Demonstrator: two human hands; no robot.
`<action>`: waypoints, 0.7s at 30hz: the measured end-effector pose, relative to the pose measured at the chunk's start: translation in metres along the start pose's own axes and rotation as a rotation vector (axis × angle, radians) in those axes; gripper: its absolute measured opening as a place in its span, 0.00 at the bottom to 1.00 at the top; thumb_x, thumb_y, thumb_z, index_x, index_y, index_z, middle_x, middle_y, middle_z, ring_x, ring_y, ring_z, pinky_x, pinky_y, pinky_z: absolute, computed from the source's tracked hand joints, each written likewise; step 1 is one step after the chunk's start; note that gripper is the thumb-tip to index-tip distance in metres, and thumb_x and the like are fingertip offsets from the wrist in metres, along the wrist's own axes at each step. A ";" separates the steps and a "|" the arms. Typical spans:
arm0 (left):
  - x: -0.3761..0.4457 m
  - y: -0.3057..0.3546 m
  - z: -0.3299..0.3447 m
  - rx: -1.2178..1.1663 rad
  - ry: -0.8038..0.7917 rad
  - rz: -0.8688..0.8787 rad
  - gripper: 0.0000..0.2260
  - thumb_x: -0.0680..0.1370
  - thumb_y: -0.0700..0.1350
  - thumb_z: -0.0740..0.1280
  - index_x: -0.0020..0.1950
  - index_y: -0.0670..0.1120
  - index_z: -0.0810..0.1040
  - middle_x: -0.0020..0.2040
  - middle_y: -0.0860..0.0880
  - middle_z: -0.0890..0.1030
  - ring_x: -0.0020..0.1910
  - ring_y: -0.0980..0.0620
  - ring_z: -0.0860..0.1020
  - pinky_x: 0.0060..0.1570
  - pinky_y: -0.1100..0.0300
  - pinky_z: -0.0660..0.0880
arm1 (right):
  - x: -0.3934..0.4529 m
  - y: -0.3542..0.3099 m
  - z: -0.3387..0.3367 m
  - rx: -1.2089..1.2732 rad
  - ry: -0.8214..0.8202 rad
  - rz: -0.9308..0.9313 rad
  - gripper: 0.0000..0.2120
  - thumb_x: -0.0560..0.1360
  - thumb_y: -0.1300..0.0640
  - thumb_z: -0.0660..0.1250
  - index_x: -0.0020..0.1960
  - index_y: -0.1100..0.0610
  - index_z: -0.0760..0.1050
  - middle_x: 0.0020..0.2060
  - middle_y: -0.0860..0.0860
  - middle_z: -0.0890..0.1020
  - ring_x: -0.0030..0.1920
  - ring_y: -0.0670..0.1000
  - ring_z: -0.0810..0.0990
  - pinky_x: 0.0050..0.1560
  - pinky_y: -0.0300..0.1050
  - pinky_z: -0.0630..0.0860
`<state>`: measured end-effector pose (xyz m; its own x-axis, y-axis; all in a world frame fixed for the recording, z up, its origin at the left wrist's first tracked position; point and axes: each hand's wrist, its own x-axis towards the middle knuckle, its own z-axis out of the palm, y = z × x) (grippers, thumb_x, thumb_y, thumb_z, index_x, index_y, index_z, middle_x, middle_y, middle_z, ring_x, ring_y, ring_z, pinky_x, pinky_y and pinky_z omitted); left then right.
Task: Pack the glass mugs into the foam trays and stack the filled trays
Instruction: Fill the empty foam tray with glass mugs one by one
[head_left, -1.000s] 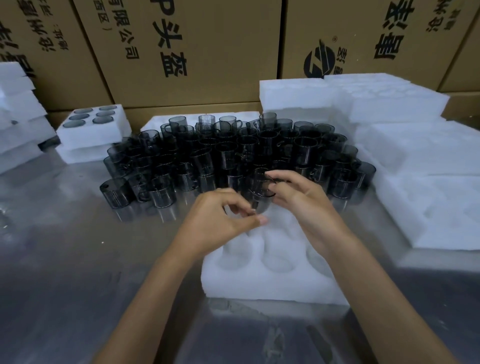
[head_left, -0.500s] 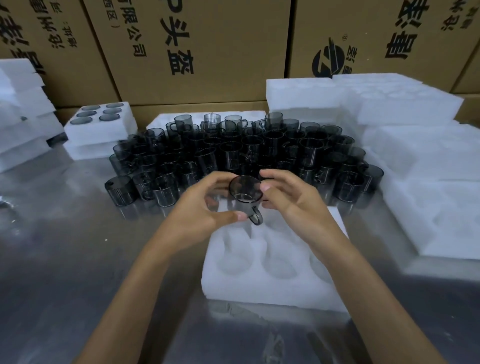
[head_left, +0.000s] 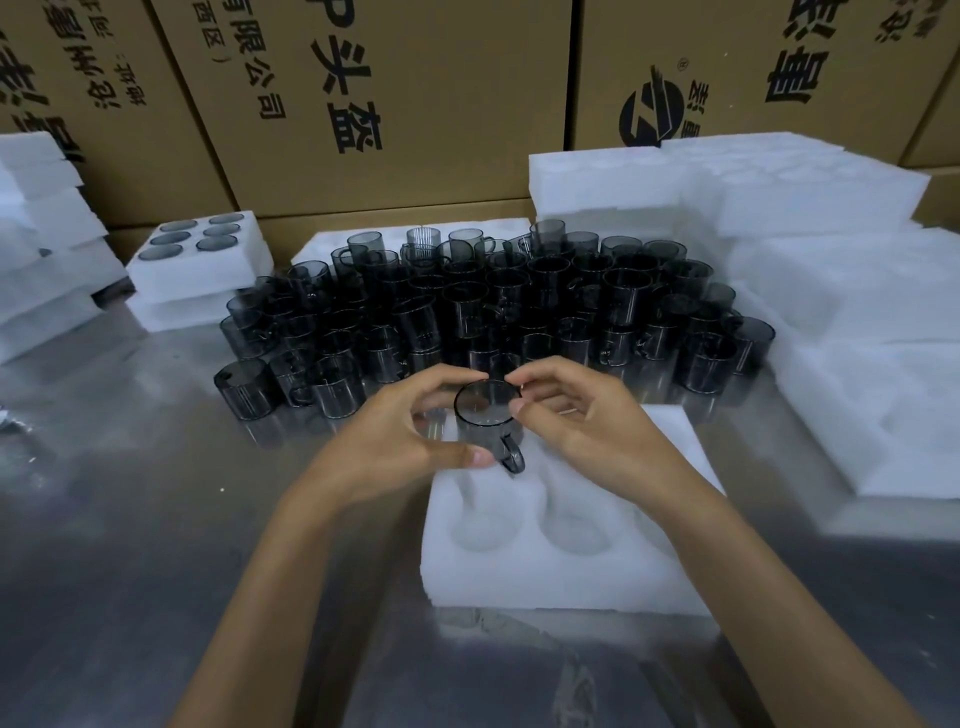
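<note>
Seating a mug in the empty tray

Left hand and right hand pinch one glass mug above the foam tray; lower it upright, handle aligned with the pocket's slot.

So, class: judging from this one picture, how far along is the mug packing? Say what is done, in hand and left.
Done: one white foam tray with smoky glass mugs in its pockets sits far left on another tray. In hand: the left hand and right hand hold one smoky glass mug over the empty white foam tray. Left: the big cluster of loose mugs behind.
</note>
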<state>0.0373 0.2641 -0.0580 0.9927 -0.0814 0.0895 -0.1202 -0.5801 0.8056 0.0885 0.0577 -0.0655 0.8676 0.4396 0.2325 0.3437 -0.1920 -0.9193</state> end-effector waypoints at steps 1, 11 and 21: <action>0.000 0.000 0.000 -0.007 -0.010 -0.005 0.29 0.66 0.52 0.80 0.65 0.62 0.75 0.59 0.64 0.81 0.62 0.65 0.76 0.66 0.54 0.70 | 0.000 0.000 0.001 -0.005 0.002 -0.005 0.08 0.76 0.57 0.72 0.54 0.48 0.80 0.46 0.47 0.83 0.48 0.42 0.81 0.49 0.30 0.74; -0.001 -0.003 -0.001 0.046 -0.055 -0.036 0.26 0.72 0.63 0.64 0.71 0.64 0.71 0.75 0.64 0.65 0.73 0.70 0.59 0.70 0.62 0.64 | -0.004 0.004 0.000 -0.313 -0.033 -0.017 0.09 0.77 0.47 0.68 0.57 0.45 0.77 0.54 0.38 0.78 0.61 0.39 0.68 0.62 0.37 0.62; 0.003 -0.004 0.006 0.033 -0.063 -0.110 0.28 0.69 0.62 0.71 0.69 0.59 0.75 0.65 0.65 0.75 0.66 0.62 0.73 0.70 0.50 0.70 | -0.004 0.006 0.000 -0.562 -0.088 -0.004 0.09 0.78 0.43 0.64 0.58 0.40 0.73 0.58 0.37 0.76 0.66 0.41 0.64 0.64 0.40 0.48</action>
<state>0.0402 0.2616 -0.0643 0.9972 -0.0656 -0.0364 -0.0117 -0.6147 0.7887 0.0870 0.0547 -0.0721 0.8411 0.5078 0.1864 0.5062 -0.6173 -0.6022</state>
